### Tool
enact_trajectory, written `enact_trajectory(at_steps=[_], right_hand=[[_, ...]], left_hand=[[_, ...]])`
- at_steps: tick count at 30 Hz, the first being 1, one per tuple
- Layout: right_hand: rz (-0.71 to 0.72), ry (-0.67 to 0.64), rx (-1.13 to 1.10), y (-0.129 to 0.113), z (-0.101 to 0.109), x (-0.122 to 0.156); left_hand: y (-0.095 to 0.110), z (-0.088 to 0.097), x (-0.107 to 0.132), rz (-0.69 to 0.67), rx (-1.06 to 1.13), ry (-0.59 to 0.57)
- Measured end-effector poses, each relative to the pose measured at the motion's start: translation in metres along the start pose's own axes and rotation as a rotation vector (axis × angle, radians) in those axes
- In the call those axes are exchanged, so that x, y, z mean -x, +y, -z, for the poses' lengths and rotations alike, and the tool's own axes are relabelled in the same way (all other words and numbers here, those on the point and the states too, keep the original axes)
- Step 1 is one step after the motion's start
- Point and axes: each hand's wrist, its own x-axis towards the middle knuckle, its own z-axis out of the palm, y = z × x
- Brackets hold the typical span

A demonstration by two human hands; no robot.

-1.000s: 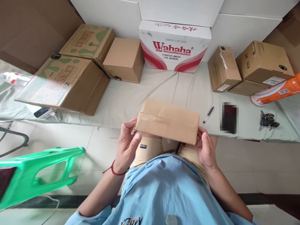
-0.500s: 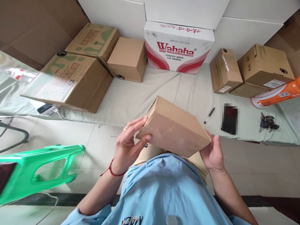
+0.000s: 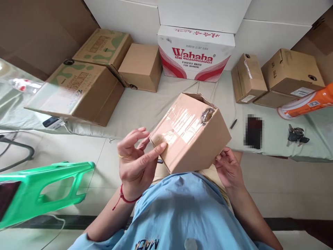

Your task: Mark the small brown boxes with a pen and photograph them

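Observation:
A small brown cardboard box (image 3: 191, 133) is held above my lap, tilted, its taped face toward the camera and a torn spot near its upper right corner. My left hand (image 3: 135, 163) grips its lower left corner with thumb and fingers; a ring and a red wrist cord show. My right hand (image 3: 229, 168) supports the box from below on the right, fingers curled against its underside.
A cloth-covered table (image 3: 145, 107) carries several cardboard boxes (image 3: 78, 90), a white and red Wahaha carton (image 3: 195, 52), a pen (image 3: 233, 124), a dark phone (image 3: 253, 130), keys (image 3: 296, 133) and an orange canister (image 3: 304, 104). A green plastic stool (image 3: 44, 187) lies at left.
The box has been rotated in my hands, from its long flat side to its taped face with the torn corner. My left fingers have shifted along its lower left corner.

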Motion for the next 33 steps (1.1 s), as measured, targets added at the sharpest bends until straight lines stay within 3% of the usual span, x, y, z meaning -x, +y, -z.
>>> enact_trajectory(at_steps=[6,10,13,17,19,22,25,28,33], right_hand=[[-0.059,0.064,-0.036,0.015,-0.007,-0.014],[0.001,0.073,0.117,0.01,-0.01,-0.028],[0.032,-0.003,0.413,-0.003,-0.012,-0.046],[0.134,-0.142,0.97,-0.032,-0.005,-0.072],[0.22,-0.091,1.228,-0.051,0.003,-0.084],[0.31,0.097,1.676,-0.08,0.014,-0.102],[0.183,0.055,2.073,-0.101,0.021,-0.122],[0.074,-0.104,2.288,-0.109,0.025,-0.139],[0.119,-0.29,2.429,-0.113,0.025,-0.157]], left_hand=[[0.001,0.008,-0.01,0.09,0.144,-0.231],[0.017,0.016,-0.017,0.005,0.077,-0.315],[0.024,0.012,-0.022,-0.063,-0.013,-0.351],[0.03,-0.006,-0.023,-0.19,-0.065,-0.473],[0.036,-0.017,-0.019,-0.232,-0.128,-0.482],[0.049,-0.034,-0.013,-0.273,-0.151,-0.561],[0.059,-0.047,-0.012,-0.321,-0.121,-0.676],[0.06,-0.053,-0.022,-0.298,-0.196,-0.752],[0.053,-0.056,-0.04,-0.276,-0.235,-0.799]])
